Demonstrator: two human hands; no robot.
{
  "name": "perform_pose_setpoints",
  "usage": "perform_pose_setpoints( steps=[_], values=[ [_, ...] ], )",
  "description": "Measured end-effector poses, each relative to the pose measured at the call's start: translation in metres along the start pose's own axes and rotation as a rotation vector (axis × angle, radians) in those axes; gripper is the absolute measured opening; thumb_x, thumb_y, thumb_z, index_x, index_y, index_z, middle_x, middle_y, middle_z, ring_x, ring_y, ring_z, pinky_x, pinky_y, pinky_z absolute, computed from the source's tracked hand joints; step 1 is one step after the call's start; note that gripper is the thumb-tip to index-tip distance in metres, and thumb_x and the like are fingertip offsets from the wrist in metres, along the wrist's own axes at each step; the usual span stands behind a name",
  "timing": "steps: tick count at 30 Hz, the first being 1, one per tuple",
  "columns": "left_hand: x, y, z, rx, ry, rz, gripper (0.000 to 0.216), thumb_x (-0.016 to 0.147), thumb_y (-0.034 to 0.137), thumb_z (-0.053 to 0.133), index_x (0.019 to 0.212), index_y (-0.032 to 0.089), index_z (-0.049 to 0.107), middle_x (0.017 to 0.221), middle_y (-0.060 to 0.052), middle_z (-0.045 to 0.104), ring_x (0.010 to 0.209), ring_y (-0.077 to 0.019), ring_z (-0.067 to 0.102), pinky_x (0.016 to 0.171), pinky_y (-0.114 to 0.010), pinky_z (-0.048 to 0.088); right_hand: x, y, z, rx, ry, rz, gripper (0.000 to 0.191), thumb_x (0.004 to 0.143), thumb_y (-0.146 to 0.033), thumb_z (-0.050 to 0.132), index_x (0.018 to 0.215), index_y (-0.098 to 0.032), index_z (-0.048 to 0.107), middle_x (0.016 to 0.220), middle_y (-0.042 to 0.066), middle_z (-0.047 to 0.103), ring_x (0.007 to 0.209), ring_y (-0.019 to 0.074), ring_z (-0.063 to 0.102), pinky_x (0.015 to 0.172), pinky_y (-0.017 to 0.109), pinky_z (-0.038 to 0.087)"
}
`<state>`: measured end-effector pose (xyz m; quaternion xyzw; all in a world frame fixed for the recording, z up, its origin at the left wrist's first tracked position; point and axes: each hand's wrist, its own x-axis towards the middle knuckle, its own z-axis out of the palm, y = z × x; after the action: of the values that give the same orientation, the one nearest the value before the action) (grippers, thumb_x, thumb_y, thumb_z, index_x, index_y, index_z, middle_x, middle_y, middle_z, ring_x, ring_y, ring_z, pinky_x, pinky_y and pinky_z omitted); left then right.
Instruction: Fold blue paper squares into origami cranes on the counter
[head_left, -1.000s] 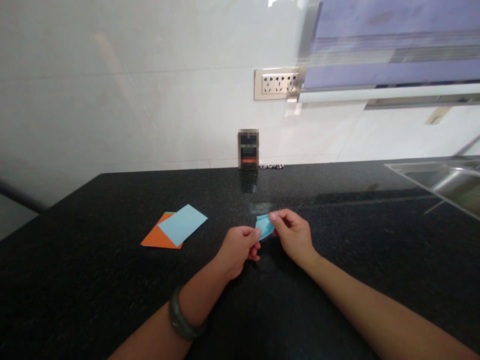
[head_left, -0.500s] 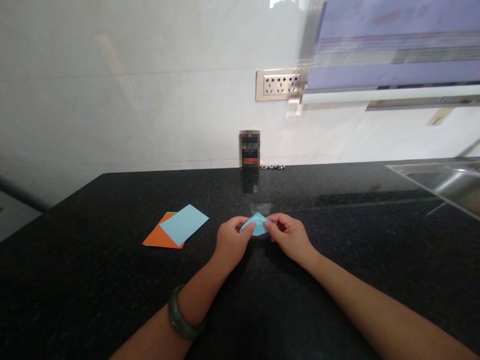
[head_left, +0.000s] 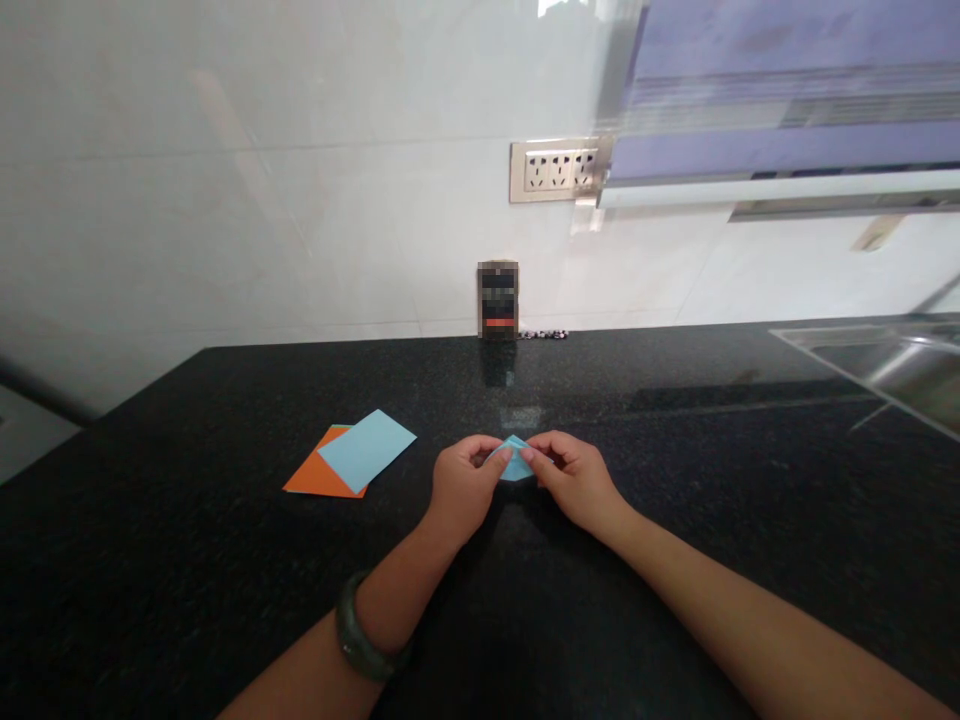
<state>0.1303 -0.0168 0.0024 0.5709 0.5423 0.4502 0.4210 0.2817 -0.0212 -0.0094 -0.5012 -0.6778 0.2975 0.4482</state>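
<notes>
A small folded piece of light blue paper (head_left: 514,466) is held between my two hands, just over the dark countertop. My left hand (head_left: 466,487) pinches its left side, thumb on top. On the right side, my right hand (head_left: 576,474) grips it the same way, its thumb close to the other one. A pointed tip of the paper shows above the thumbs, while the fingers cover its side corners. To the left lie a flat light blue sheet (head_left: 369,450) and, partly under it, orange paper (head_left: 322,474).
The black speckled countertop (head_left: 225,600) runs up to a pale tiled wall. Against the wall stands a phone-like device (head_left: 498,300), its front pixelated, with a beaded strand (head_left: 544,335) beside it. A metal sink (head_left: 900,365) is at the right; a socket panel (head_left: 559,171) sits above.
My hands have drawn slightly closer together, the right thumb shifting left over the folded paper. Less of the paper's width shows between them. The loose sheets stay where they were.
</notes>
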Motion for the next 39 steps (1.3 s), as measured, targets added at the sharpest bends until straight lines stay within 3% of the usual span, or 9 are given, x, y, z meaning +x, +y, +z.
perform_pose_setpoints(
  steps=[6,12,16,20,23,32,39],
  values=[
    [-0.001,0.001,0.0,0.108,0.049,0.119,0.016,0.067,0.029,0.062,0.074,0.015,0.066,0.073,-0.004,0.066,0.066,-0.0154,0.06,0.06,-0.024,0.045,0.0,-0.003,0.002,0.089,-0.04,0.091,0.015,0.075,-0.03,0.056,0.069,-0.017,0.06,0.053,-0.002,0.054,0.046,0.009,0.049,0.044,0.02,0.038],
    [-0.002,0.002,0.005,-0.215,0.06,0.036,0.03,0.065,0.033,0.066,0.088,0.013,0.062,0.075,-0.004,0.066,0.066,-0.0142,0.059,0.061,-0.024,0.046,-0.002,-0.012,0.007,0.413,0.002,0.345,0.021,0.072,-0.037,0.057,0.07,-0.017,0.054,0.052,-0.002,0.057,0.044,0.0102,0.053,0.044,0.022,0.043],
    [-0.001,0.002,0.004,-0.302,0.008,-0.015,0.023,0.07,0.034,0.061,0.076,0.012,0.064,0.066,-0.002,0.064,0.059,-0.0123,0.057,0.057,-0.023,0.045,-0.005,-0.014,0.008,0.367,-0.052,0.302,0.019,0.071,-0.032,0.059,0.064,-0.017,0.05,0.052,-0.004,0.052,0.044,0.0079,0.048,0.042,0.02,0.041],
    [-0.002,0.004,0.002,-0.275,-0.11,-0.043,0.02,0.068,0.032,0.063,0.069,0.012,0.064,0.059,-0.001,0.062,0.054,-0.0115,0.055,0.052,-0.022,0.043,-0.005,-0.014,0.006,0.367,-0.02,0.257,0.018,0.072,-0.033,0.058,0.079,-0.017,0.055,0.06,-0.003,0.053,0.048,0.0087,0.049,0.042,0.02,0.041],
    [-0.003,0.004,0.003,-0.28,-0.19,-0.083,0.02,0.068,0.032,0.063,0.068,0.012,0.064,0.059,-0.002,0.062,0.054,-0.0125,0.056,0.052,-0.023,0.045,-0.003,-0.014,0.004,0.382,-0.046,0.266,0.02,0.073,-0.035,0.057,0.075,-0.016,0.058,0.056,-0.002,0.054,0.047,0.0087,0.049,0.043,0.021,0.043],
    [-0.003,0.001,0.006,-0.304,-0.118,-0.112,0.022,0.072,0.036,0.057,0.076,0.014,0.061,0.062,0.0,0.06,0.055,-0.0133,0.056,0.053,-0.026,0.048,-0.005,-0.009,0.005,0.367,-0.027,0.291,0.02,0.071,-0.036,0.06,0.071,-0.015,0.059,0.054,-0.002,0.055,0.046,0.0089,0.048,0.043,0.022,0.042],
    [-0.005,0.004,0.003,-0.016,-0.104,0.091,0.023,0.075,0.035,0.053,0.071,0.014,0.064,0.064,-0.002,0.061,0.059,-0.0134,0.054,0.054,-0.023,0.041,-0.005,-0.012,0.005,0.451,-0.042,0.298,0.024,0.072,-0.038,0.06,0.066,-0.015,0.058,0.05,-0.004,0.05,0.043,0.007,0.044,0.041,0.02,0.037]
  ],
)
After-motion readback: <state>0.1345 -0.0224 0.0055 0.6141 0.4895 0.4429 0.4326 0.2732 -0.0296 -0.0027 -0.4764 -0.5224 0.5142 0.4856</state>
